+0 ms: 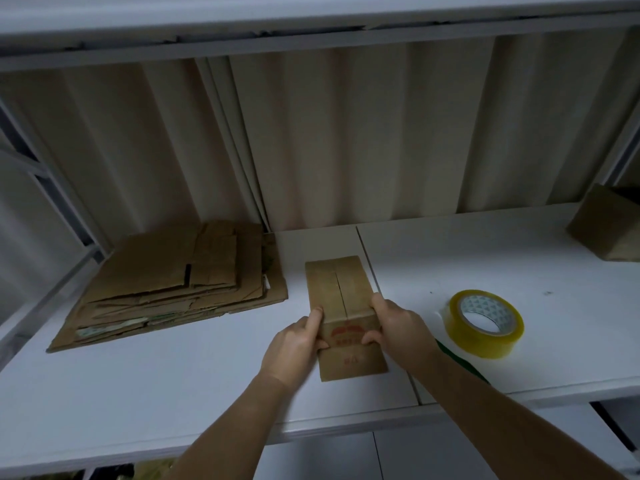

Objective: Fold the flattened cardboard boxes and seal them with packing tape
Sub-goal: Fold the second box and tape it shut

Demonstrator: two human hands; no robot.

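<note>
Head view. A small brown cardboard box (341, 308), already folded into shape, stands on the white shelf surface (173, 375) between the two hands. The left hand (294, 344) grips the box's left side, thumb lying up along the top edge and fingers curled against the near face. The right hand (394, 327) grips the right side in the same manner, fingertips pressed on the near face beside a red printed mark. Both hands are clamped on the box.

The two top flaps are folded down and meet along a centre seam running away from the hands. No tape is visible across that seam.

A roll of clear yellowish packing tape (485, 323) lies flat on the shelf just to the right of the right hand, apart from the box. A stack of flattened brown cardboard boxes (180, 282) lies on the shelf to the left of the left hand, further back. One more brown cardboard box (609, 230) sits far to the right, well beyond the right hand, partly cut off by the frame edge.

Step in hand, as judged: folding is complete on this box; the flaps are being held closed ahead of sealing.

Next move, as judged: one hand must keep the flaps pressed down while the other reaches for the tape roll. The right hand is the nearer. The free tape end cannot be made out and must be located first.
</note>
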